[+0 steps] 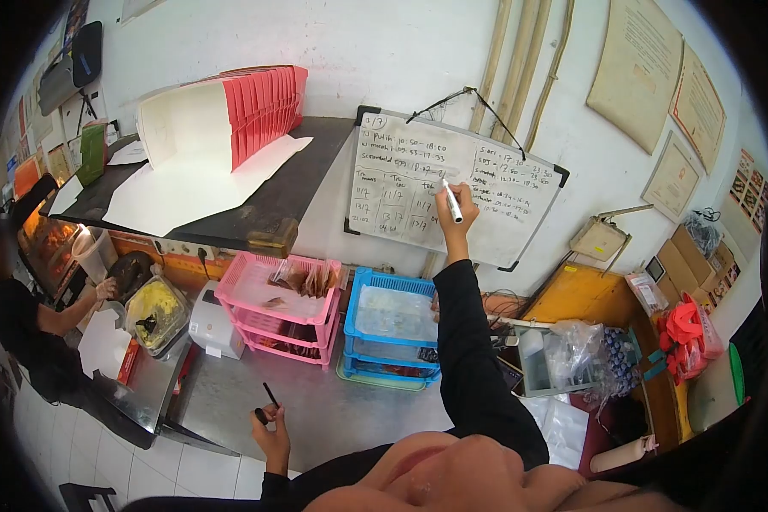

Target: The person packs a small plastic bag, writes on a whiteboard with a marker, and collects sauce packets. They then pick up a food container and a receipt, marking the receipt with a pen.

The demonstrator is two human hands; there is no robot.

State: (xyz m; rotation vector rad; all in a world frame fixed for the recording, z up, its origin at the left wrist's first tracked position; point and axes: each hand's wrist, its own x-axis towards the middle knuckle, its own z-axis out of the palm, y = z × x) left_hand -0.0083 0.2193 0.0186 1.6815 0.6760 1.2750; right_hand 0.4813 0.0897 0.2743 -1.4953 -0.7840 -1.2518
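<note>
Raised to the wall, my right hand [457,209] grips a white marker [454,201], its tip at the handwriting on a whiteboard [503,224]. The board hangs tilted from a black cord and bears dates and times in black. Low over the front edge of the metal counter [316,414], my left hand [271,437] is closed on a thin black object [270,394], which looks like a pen or a cap with a stick; its exact kind is unclear.
Pink tiered baskets [277,307] and blue tiered baskets [392,320] stand on the counter beside a white printer [216,322]. A dark shelf [316,162] holds red-and-white folded boxes [230,119]. At left a co-worker [38,333] reaches toward a tray of yellow food [156,314].
</note>
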